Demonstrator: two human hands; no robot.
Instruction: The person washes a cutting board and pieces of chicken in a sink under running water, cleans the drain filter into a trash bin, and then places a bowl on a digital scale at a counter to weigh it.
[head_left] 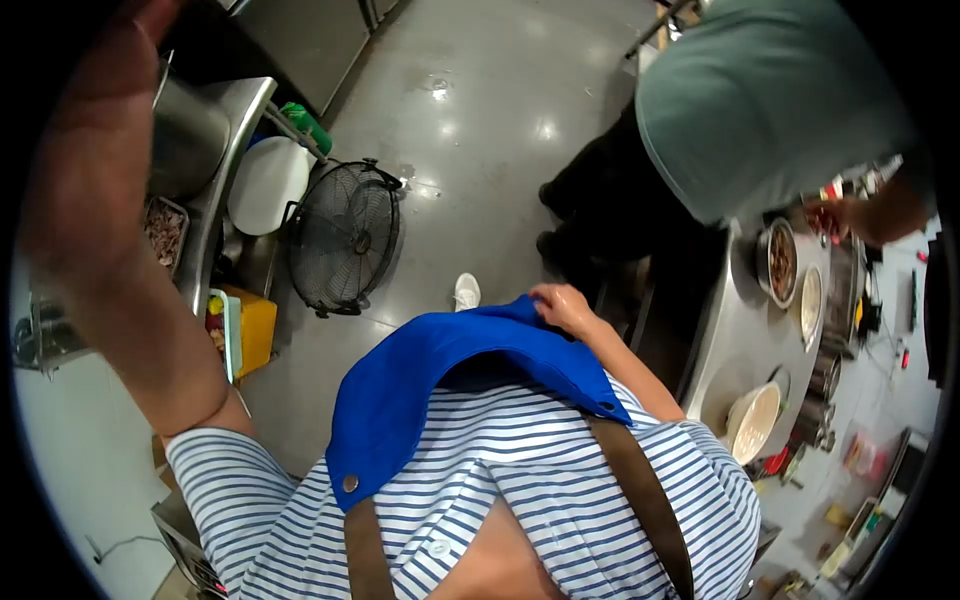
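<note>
My right hand is at the upper right edge of the blue apron, its fingers closed on the cloth. The bib sags outward from my striped shirt and hangs from brown straps. My left hand is raised close to the camera on the left. Its fingers run into the dark frame edge, so their pose and anything they hold are hidden.
A black floor fan stands ahead to the left, beside a steel table. A co-worker in a green top works at the right-hand steel counter, which carries a steel bowl of food and a cream bowl.
</note>
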